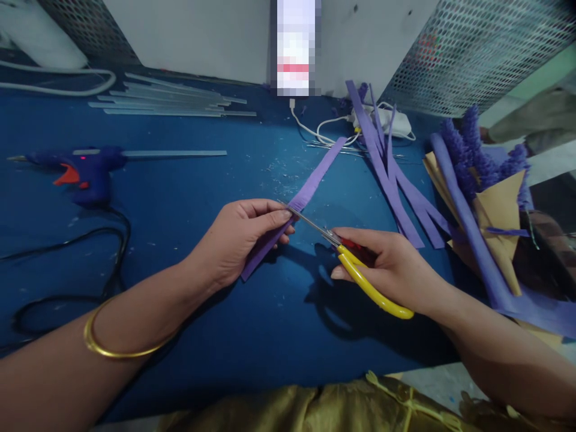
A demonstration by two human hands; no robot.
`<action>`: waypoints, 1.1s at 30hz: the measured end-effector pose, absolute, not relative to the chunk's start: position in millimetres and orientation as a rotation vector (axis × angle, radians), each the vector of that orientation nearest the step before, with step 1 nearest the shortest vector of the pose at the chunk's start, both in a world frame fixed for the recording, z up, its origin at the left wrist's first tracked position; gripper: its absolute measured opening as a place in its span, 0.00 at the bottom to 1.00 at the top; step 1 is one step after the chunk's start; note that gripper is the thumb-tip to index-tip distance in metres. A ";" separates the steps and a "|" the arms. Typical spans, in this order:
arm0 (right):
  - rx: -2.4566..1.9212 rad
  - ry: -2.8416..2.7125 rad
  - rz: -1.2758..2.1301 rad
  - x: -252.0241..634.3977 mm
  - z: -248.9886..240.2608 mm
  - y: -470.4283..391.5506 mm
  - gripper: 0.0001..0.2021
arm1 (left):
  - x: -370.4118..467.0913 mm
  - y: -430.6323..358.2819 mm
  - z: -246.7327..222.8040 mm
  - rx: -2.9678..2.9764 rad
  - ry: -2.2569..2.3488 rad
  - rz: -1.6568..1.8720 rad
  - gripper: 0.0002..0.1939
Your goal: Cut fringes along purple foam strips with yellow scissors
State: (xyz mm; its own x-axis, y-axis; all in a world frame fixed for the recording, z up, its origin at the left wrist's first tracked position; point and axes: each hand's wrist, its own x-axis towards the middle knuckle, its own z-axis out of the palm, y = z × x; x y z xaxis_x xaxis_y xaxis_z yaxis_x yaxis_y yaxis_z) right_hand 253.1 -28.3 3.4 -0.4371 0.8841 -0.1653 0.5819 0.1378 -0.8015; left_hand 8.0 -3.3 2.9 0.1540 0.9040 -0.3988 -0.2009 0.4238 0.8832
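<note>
A strip of purple crepe paper [315, 179] runs slantwise through my left hand [254, 231], pinched between thumb and fingers. Its lower end sticks out below the palm. My right hand [389, 261] grips scissors [373, 291] with yellow handles. The scissor blades reach left across the strip, right beside my left thumb; whether they are cutting into the paper I cannot tell. More purple strips [375, 156] lie crossed over each other beyond my right hand.
At left lies a blue glue gun [92, 171] with a glue stick in it and a black cord [121, 240]. Several glue sticks [162, 99] lie behind it. Purple flowers with brown wrapping paper [501, 210] are at right. Thin wires [333, 147] and a white cable [310, 129] lie at the back.
</note>
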 end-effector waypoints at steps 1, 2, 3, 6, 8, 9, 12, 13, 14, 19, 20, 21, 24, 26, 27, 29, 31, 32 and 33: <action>-1.412 -2.058 1.225 253.0 3.5 -28.1 0.25 | 8.1 -3.0 2.8 0.783 1.137 0.926 0.04; -1.406 -2.038 1.253 252.9 3.8 -27.9 0.24 | 8.0 -2.7 2.8 0.782 1.130 0.928 0.04; -1.395 -2.017 1.290 252.5 4.6 -27.8 0.23 | 7.8 -2.4 2.9 0.776 1.118 0.929 0.04; -1.360 -1.954 1.406 250.2 8.0 -27.6 0.18 | 6.6 -1.7 3.2 0.747 1.077 0.919 0.04; -1.351 -1.924 1.441 248.3 9.5 -27.1 0.17 | 5.9 -1.9 3.2 0.741 1.066 0.917 0.04; -1.352 -1.915 1.440 247.6 9.7 -26.8 0.17 | 5.7 -2.1 3.1 0.744 1.066 0.915 0.05; -1.365 -1.917 1.411 248.0 8.0 -26.0 0.18 | 5.9 -3.2 2.8 0.766 1.090 0.900 0.06; -1.370 -1.930 1.391 248.8 7.0 -26.0 0.19 | 6.1 -3.5 2.7 0.774 1.103 0.898 0.06; -1.374 -1.951 1.361 249.9 5.9 -26.1 0.20 | 6.4 -3.6 2.6 0.782 1.115 0.900 0.06; -1.395 -2.109 1.107 252.3 4.6 -27.2 0.24 | 6.7 -2.8 2.7 0.782 1.122 0.932 0.04; -1.398 -2.137 1.063 251.6 5.2 -27.4 0.24 | 6.6 -2.6 2.6 0.778 1.124 0.936 0.04; -1.402 -2.159 1.025 250.6 5.9 -27.5 0.24 | 6.4 -2.4 2.5 0.773 1.128 0.937 0.04; -1.418 -2.199 0.966 247.8 7.4 -27.7 0.23 | 6.6 -2.7 2.1 0.769 1.140 0.936 0.04; -1.414 -2.199 0.974 247.5 7.3 -27.8 0.23 | 7.2 -3.1 1.8 0.774 1.142 0.937 0.05; -1.406 -2.193 0.988 247.9 6.9 -27.9 0.23 | 7.5 -3.2 1.8 0.775 1.142 0.938 0.05; -1.395 -2.176 1.026 249.5 5.9 -28.1 0.23 | 8.0 -3.4 2.3 0.774 1.138 0.937 0.05; -1.394 -2.165 1.069 251.3 5.2 -28.4 0.24 | 8.2 -3.3 3.1 0.772 1.137 0.936 0.05; -1.396 -2.162 1.090 252.0 5.2 -28.5 0.24 | 8.2 -3.3 3.7 0.771 1.138 0.935 0.05; -1.400 -2.160 1.106 252.4 5.4 -28.5 0.24 | 8.2 -3.3 4.2 0.772 1.139 0.935 0.05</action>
